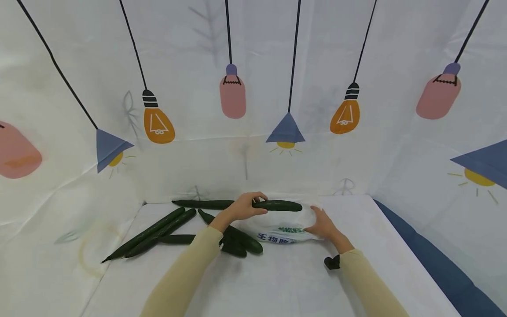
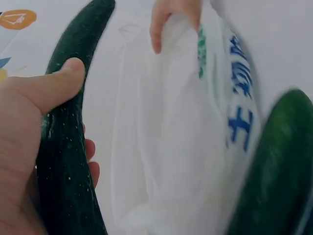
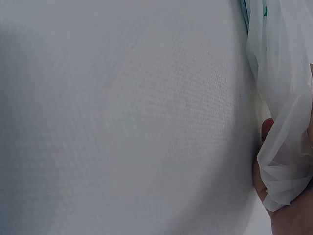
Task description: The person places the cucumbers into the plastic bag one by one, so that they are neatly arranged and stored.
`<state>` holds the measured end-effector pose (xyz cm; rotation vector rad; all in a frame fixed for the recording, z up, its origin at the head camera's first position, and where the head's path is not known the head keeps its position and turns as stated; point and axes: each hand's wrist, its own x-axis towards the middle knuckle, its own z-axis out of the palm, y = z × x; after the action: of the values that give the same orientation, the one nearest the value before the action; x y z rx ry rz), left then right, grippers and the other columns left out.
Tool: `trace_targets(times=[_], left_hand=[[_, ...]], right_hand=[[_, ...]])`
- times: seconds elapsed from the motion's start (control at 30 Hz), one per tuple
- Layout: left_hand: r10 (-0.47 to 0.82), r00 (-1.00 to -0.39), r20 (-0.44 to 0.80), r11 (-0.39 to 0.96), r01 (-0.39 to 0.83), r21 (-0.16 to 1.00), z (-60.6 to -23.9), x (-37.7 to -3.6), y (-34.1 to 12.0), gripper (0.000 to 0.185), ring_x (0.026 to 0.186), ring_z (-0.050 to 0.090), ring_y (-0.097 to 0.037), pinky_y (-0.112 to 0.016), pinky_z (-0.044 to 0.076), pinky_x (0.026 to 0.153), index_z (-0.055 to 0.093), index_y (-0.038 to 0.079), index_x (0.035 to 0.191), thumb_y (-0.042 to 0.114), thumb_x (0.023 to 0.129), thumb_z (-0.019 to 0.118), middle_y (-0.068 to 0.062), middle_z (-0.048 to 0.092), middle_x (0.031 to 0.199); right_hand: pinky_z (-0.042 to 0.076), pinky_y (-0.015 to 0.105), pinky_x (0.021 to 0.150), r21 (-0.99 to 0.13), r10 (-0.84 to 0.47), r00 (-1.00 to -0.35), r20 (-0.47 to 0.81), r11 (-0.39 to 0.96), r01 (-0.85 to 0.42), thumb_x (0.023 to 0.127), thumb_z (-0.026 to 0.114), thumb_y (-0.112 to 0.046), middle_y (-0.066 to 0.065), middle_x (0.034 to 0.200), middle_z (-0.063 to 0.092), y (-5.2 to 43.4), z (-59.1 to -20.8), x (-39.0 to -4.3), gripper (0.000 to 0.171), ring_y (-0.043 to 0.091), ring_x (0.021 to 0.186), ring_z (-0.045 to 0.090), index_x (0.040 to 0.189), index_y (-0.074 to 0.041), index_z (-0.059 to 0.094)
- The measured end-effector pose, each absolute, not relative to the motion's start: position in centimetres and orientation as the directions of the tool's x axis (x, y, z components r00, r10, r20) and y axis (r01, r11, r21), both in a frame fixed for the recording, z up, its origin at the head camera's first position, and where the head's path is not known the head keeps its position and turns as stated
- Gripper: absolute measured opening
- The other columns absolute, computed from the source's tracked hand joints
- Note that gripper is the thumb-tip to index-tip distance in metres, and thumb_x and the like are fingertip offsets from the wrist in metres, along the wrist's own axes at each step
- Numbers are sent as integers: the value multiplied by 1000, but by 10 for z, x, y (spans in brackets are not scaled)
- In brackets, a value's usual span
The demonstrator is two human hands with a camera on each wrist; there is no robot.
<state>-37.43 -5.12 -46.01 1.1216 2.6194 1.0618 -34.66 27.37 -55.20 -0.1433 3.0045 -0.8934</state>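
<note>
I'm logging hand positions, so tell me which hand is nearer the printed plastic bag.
Right. The right hand holds the plastic bag at its right end; the left hand, gripping a cucumber, is toward its left end.

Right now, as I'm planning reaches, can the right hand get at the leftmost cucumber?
Probably not: the right hand holds the white bag, and the left arm crosses the way to the leftmost cucumber.

Dark green cucumbers (image 1: 279,205), white bag (image 1: 291,223) printed blue and green, pale yellow sleeves (image 1: 182,270), white lamp-patterned wall (image 1: 198,163)
</note>
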Motion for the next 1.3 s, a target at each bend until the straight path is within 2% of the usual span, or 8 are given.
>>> trace_targets(times=[0.2, 0.43, 0.57, 0.8, 1.1, 1.3], left_hand=[[672, -714, 194, 411, 579, 704, -442, -391, -17, 36, 82, 51, -12, -28, 45, 65, 52, 30, 114, 41, 80, 61, 3, 52, 101], [676, -701, 228, 378, 595, 709, -432, -405, 21, 36, 90, 50, -9, -26, 45, 69, 52, 31, 114, 43, 80, 60, 6, 51, 106], [655, -709, 259, 346, 587, 732, -432, -410, 37, 35, 87, 51, -9, -26, 45, 68, 52, 32, 113, 40, 81, 61, 7, 52, 105], [585, -743, 326, 317, 579, 751, -447, -416, 54, 34, 88, 51, -9, -27, 44, 70, 53, 29, 114, 33, 82, 62, 5, 54, 104], [560, -784, 268, 398, 538, 743, -479, -419, 51, 32, 75, 52, -13, -27, 45, 62, 56, 25, 111, 25, 81, 65, 1, 55, 93], [550, -808, 213, 426, 490, 761, -489, -419, 46, 32, 80, 50, -14, -29, 44, 65, 56, 22, 112, 24, 81, 64, -1, 54, 95]], right_hand=[[23, 55, 95, -563, -96, -995, 21, 821, -91, 60, 79, -41, 22, 135, 30, 273, -545, -352, 98, 42, 123, 24, 135, -4, 28], [27, 53, 93, -570, -68, -998, 3, 819, -58, 58, 80, -41, 23, 135, 29, 272, -544, -357, 97, 40, 120, 30, 134, -8, 29], [27, 53, 94, -558, -81, -996, -19, 828, -57, 58, 78, -45, 22, 135, 29, 270, -544, -356, 98, 39, 121, 29, 135, -8, 29], [29, 52, 93, -539, -81, -996, 22, 839, -80, 57, 79, -44, 19, 134, 34, 269, -548, -350, 97, 37, 120, 32, 133, -7, 33], [27, 53, 94, -532, -66, -997, 40, 843, -78, 56, 80, -45, 20, 138, 27, 272, -554, -341, 106, 40, 123, 26, 137, -4, 25], [24, 52, 96, -534, -58, -997, 44, 842, -73, 57, 80, -43, 22, 140, 20, 275, -555, -337, 114, 40, 125, 19, 139, 0, 13]])
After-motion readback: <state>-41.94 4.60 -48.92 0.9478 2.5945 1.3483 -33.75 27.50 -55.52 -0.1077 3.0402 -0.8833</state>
